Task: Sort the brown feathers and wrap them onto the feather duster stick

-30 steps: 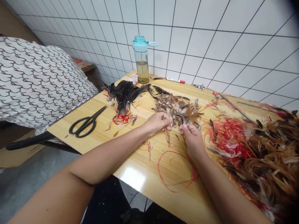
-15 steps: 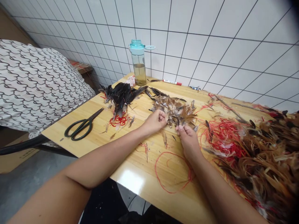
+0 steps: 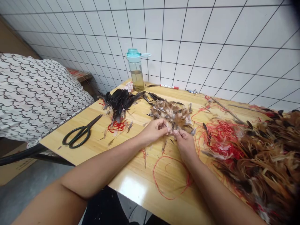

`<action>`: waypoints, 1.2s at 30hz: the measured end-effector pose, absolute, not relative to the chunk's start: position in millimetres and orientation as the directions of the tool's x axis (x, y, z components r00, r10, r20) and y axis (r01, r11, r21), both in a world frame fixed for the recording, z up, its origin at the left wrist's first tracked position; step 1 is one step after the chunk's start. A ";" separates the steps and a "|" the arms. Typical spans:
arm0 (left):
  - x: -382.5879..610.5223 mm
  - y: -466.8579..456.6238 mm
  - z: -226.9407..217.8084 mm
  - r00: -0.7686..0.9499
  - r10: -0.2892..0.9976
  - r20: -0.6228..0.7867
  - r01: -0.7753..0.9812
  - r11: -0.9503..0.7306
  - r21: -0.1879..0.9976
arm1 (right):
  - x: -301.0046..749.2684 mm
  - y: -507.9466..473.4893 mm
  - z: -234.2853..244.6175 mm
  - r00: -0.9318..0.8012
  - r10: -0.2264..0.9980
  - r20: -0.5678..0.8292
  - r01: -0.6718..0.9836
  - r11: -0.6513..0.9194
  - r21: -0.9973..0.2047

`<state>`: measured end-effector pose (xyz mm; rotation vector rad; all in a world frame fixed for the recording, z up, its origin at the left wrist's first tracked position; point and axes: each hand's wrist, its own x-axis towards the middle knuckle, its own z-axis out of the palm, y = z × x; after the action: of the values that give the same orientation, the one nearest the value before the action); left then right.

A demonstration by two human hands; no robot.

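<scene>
Both hands meet at mid-worktop (image 3: 138, 167). Left hand (image 3: 161, 128): thumb and forefinger pressed together, other fingers curled. Right hand (image 3: 179, 135): thumb and forefinger likewise pinched, just beside the left fingertips. What sits between the fingers is too small to tell.

Small pile (image 3: 170, 111) of brown feathers lies right behind the fingertips, toward the wall (image 3: 211, 40); a few dark feathers at its far edge.

Left of it, black feathers (image 3: 120, 99) in a fanned heap, red string (image 3: 117, 125) bunched at the near end. Scissors (image 3: 82, 132) farther left, dark handles nearest the worktop edge, tip pointing toward the black feathers.

To the right, a red tangle (image 3: 223, 137), touching a big pile (image 3: 269, 156) of brown feathers. Two thin sticks (image 3: 227, 109) behind these. Red loop (image 3: 154, 178) flat on the worktop, beside the right forearm.

Bottle (image 3: 137, 75) upright near the wall, teal lid, part-filled with yellowish liquid. Marker (image 3: 169, 86) with red cap lies to its right. Patterned cloth (image 3: 42, 93) off to the left.
</scene>
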<state>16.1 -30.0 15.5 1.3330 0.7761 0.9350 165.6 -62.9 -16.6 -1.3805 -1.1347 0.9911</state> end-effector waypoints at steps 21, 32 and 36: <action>-23.0 -17.6 39.5 0.841 0.511 0.176 0.256 -0.663 0.703 | 170.2 -63.1 -15.9 0.220 0.975 -0.010 0.043 -0.020 -0.999; -3.3 -24.3 22.7 0.862 0.485 0.146 0.354 -0.784 0.510 | 169.2 -62.1 -17.4 0.241 0.970 0.042 0.054 0.030 -0.998; -7.3 -20.1 25.2 0.809 0.528 0.258 0.372 -0.800 0.471 | 168.8 -61.1 -19.2 0.249 0.967 0.060 0.098 0.036 -0.995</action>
<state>-7.3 -20.1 25.2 2.5925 0.6753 0.5347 168.8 -61.1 -19.2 -1.3499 -1.1072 0.9398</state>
